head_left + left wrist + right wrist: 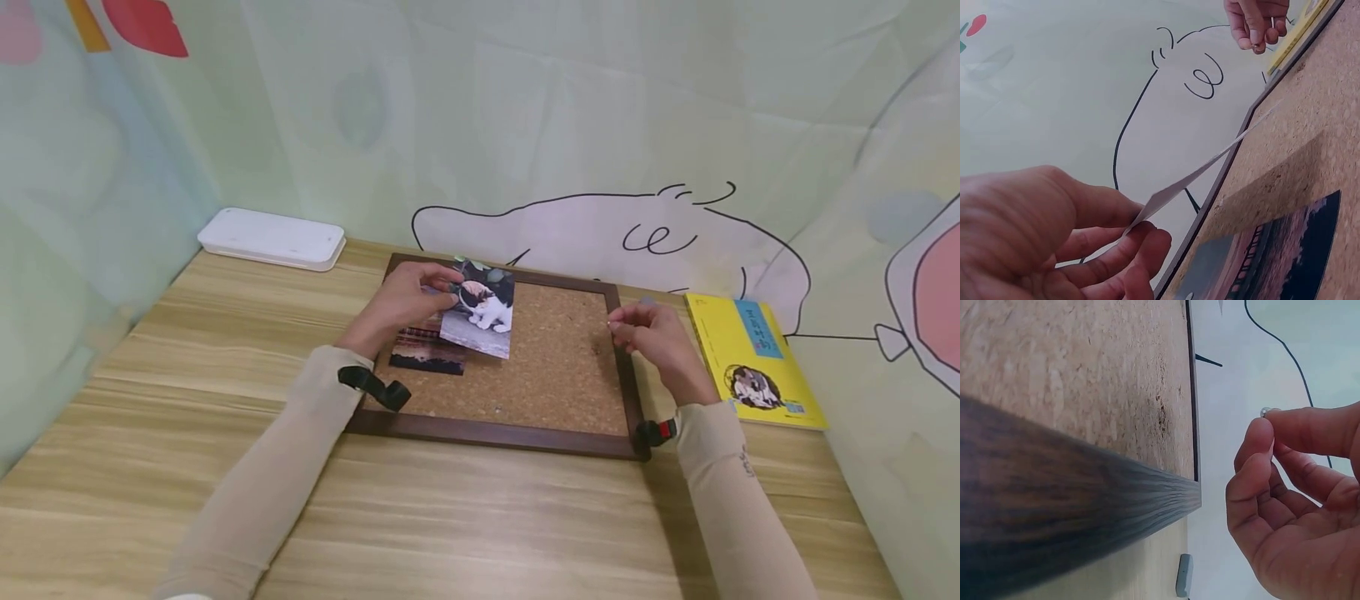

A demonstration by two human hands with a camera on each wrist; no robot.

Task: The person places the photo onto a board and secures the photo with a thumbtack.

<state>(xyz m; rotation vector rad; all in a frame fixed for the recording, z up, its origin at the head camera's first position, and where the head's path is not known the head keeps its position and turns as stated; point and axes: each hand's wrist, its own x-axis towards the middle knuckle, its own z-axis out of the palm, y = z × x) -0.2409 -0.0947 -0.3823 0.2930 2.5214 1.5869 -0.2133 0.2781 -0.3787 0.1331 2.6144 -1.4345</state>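
My left hand (408,296) pinches a photo of a black-and-white cat (487,315) by its left edge, above a framed corkboard (562,375). Seen edge-on in the left wrist view, the photo slants over the cork (1297,125). A second photo (427,364), pinkish with a dark lower band, lies on the board's left part, half covered by the cat photo and hand. Near the board's right frame edge, my right hand (652,333) holds a tiny shiny pin-like piece (1265,412) between thumb and index finger; its shape is mostly hidden.
A white flat case (273,237) sits at the table's back left. To the board's right lies a yellow book (712,333) with a cat picture on its cover. A printed cloth (480,108) hangs behind the wooden table (480,517).
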